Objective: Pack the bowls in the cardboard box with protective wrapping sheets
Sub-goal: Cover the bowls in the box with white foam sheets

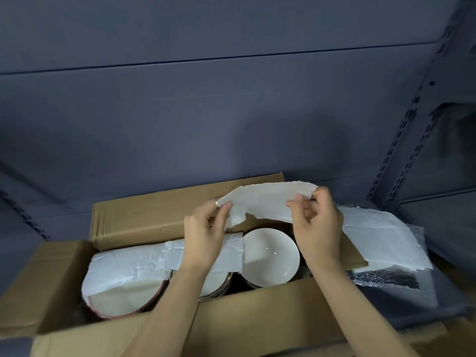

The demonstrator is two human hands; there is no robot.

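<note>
An open cardboard box (247, 302) sits in front of me. Inside at the right stands a white bowl (270, 256), uncovered. At the left lie more bowls (116, 300) under white wrapping sheets (144, 264). My left hand (203, 238) and my right hand (316, 222) both pinch one torn white wrapping sheet (265, 202), holding it in the air above the uncovered bowl. The left hand grips the sheet's left end, the right hand its right end.
A pile of white sheets (381, 235) lies on the box's right flap, over bubble wrap (383, 279). The back flap (159, 215) stands up behind the bowls. Grey-blue shelving boards (206, 112) fill the background, with a slotted metal upright (401, 140) at the right.
</note>
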